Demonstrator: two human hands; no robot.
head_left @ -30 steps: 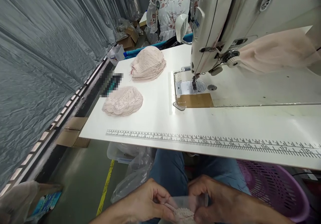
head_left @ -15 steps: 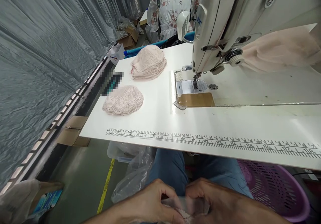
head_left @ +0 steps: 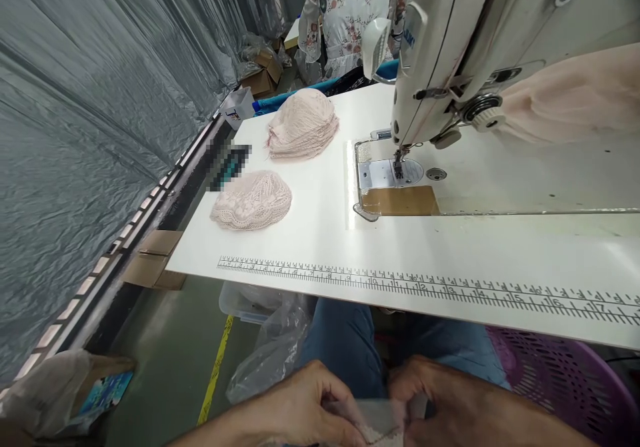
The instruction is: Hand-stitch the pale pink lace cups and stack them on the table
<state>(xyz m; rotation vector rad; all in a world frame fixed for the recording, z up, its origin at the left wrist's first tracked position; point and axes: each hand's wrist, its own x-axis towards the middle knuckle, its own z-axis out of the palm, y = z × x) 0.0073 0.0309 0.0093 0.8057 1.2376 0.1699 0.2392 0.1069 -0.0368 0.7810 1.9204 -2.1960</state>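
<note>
Low in the head view, over the lap, my left hand (head_left: 320, 410) and my right hand (head_left: 425, 400) pinch a piece of sheer pale lace fabric (head_left: 377, 417) between them. Its lower part runs out of the picture. On the white sewing table above the hands lie a flat pale-pink lace piece (head_left: 253, 200) and, behind it, a stack of pale-pink cup-shaped lace pieces (head_left: 303, 127). The sewing machine (head_left: 430, 67) stands to the right, with nothing under its presser foot (head_left: 399, 167).
A printed ruler (head_left: 400, 280) runs along the table's front edge. Peach fabric (head_left: 575, 100) lies behind the machine head. Below right is a purple basket (head_left: 560, 373); below left, a plastic bag (head_left: 275, 347) and a clear bin (head_left: 240, 300). A floral garment (head_left: 350, 7) is at the back.
The camera view has shifted slightly, so the table and machine appear further right. My hands have spread a little, and more of the sheer fabric shows between them.
</note>
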